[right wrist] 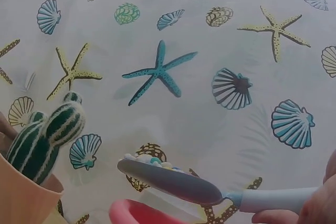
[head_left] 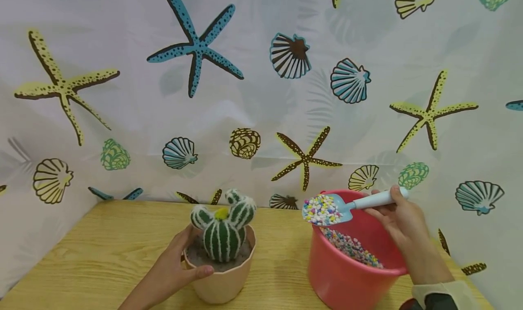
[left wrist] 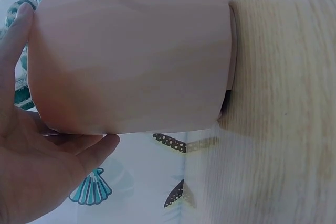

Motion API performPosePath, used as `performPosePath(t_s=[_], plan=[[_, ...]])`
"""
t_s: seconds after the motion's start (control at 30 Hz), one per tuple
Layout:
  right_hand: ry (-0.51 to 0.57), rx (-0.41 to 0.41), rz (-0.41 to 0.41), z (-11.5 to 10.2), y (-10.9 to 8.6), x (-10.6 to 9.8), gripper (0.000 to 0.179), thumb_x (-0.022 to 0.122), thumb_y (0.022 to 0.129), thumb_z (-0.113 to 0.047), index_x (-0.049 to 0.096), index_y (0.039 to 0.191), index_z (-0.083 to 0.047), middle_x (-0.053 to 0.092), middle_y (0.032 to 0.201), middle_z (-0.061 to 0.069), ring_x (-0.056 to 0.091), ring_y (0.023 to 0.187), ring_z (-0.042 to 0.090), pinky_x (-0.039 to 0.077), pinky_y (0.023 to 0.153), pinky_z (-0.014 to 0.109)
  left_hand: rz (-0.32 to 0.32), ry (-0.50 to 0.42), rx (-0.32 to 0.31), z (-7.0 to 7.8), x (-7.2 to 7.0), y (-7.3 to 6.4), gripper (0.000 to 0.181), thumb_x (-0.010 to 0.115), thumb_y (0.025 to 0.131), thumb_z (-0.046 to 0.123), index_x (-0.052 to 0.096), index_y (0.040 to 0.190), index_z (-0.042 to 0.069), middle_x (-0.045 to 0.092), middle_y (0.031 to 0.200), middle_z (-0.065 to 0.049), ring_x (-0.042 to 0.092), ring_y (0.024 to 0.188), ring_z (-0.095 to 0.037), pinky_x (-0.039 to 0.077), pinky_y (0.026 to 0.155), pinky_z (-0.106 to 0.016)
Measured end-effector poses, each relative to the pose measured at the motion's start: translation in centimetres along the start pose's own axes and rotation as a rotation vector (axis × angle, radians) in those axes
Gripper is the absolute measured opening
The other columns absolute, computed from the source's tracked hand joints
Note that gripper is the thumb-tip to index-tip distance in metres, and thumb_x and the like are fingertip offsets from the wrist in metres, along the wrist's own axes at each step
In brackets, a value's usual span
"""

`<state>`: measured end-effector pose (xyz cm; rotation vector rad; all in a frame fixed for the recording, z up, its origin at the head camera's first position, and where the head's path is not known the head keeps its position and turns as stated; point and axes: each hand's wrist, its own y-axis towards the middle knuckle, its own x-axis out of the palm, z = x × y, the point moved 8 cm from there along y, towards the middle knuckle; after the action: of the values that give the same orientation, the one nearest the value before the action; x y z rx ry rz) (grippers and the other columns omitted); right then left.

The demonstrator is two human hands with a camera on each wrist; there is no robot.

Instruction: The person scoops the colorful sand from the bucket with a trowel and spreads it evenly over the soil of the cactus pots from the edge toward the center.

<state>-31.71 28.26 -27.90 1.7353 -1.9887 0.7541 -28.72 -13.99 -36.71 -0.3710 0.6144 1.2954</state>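
My right hand (head_left: pixel 402 223) grips the pale handle of a small blue scoop (head_left: pixel 347 214) above the rim of a red bucket (head_left: pixel 339 273). Multicoloured pebbles (head_left: pixel 321 209) fill the scoop's blade, and more of them lie inside the bucket. To the left, a peach flowerpot (head_left: pixel 222 285) stands on the table, holding a green and white fuzzy cactus (head_left: pixel 224 239) with a yellow top, set in grey soil. My left hand (head_left: pixel 171 264) holds this pot by its left side, thumb at the near rim; the left wrist view shows the fingers behind its wall (left wrist: pixel 131 56).
A light wooden table (head_left: pixel 102 251) carries the pot and bucket, with a gap between them. Behind it hangs a white cloth (head_left: pixel 253 105) printed with starfish and shells.
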Motion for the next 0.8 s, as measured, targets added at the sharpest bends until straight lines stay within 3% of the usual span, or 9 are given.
performPosePath(t_s=[0.17,0.3,0.43,0.53,0.63,0.8], plan=[[-0.083,-0.032,-0.011,0.7,-0.4,1.2,0.056,0.036,0.099,-0.036,0.009,0.145,-0.023,0.037,0.124,0.006,0.067,0.093,0.017,0.041,0.096,0.043,-0.001,0.0,0.0,0.1,0.0,0.0,0.106,0.071,0.084,0.042,0.004,0.151,-0.004,0.014,0.153,-0.031,0.022,0.138,-0.051,0.037,0.104,-0.059],[-0.123,-0.041,0.003,1.3,-0.8,2.1,0.043,0.035,0.099,-0.037,0.022,0.137,-0.021,0.04,0.124,0.004,0.059,0.109,0.018,0.04,0.099,0.042,0.001,0.005,0.002,0.1,0.0,0.1,0.106,0.071,0.083,0.042,0.004,0.151,-0.005,0.014,0.153,-0.031,0.023,0.138,-0.05,0.037,0.104,-0.058],[-0.085,-0.018,0.018,2.2,-1.2,2.6,0.034,0.035,0.1,-0.036,0.029,0.13,-0.022,0.04,0.128,0.004,0.049,0.122,0.022,0.038,0.102,0.043,-0.004,0.013,0.001,-0.1,0.1,0.1,0.106,0.071,0.084,0.042,0.004,0.151,-0.005,0.016,0.152,-0.032,0.025,0.137,-0.05,0.039,0.102,-0.057],[-0.058,-0.005,0.015,2.9,-1.3,2.9,0.041,0.036,0.1,-0.034,0.023,0.138,-0.023,0.036,0.133,0.006,0.057,0.114,0.022,0.038,0.102,0.045,-0.002,0.006,-0.003,-0.1,0.1,0.1,0.106,0.071,0.084,0.042,0.004,0.151,-0.005,0.016,0.152,-0.031,0.026,0.137,-0.05,0.04,0.102,-0.057],[-0.056,-0.006,0.01,3.4,-1.3,3.4,0.034,0.035,0.101,-0.033,0.026,0.133,-0.024,0.035,0.131,0.008,0.062,0.106,0.022,0.037,0.103,0.046,-0.002,-0.007,-0.013,-0.2,0.0,0.1,0.106,0.071,0.083,0.042,0.004,0.151,-0.004,0.015,0.153,-0.03,0.024,0.138,-0.05,0.038,0.103,-0.058],[-0.017,-0.009,0.033,4.2,-1.5,4.2,0.018,0.033,0.103,-0.029,0.036,0.12,-0.024,0.037,0.126,0.007,0.046,0.124,0.027,0.037,0.103,0.047,-0.003,-0.015,-0.019,-0.2,0.0,0.1,0.106,0.071,0.083,0.043,0.004,0.151,-0.004,0.015,0.153,-0.031,0.025,0.137,-0.05,0.039,0.102,-0.058]])
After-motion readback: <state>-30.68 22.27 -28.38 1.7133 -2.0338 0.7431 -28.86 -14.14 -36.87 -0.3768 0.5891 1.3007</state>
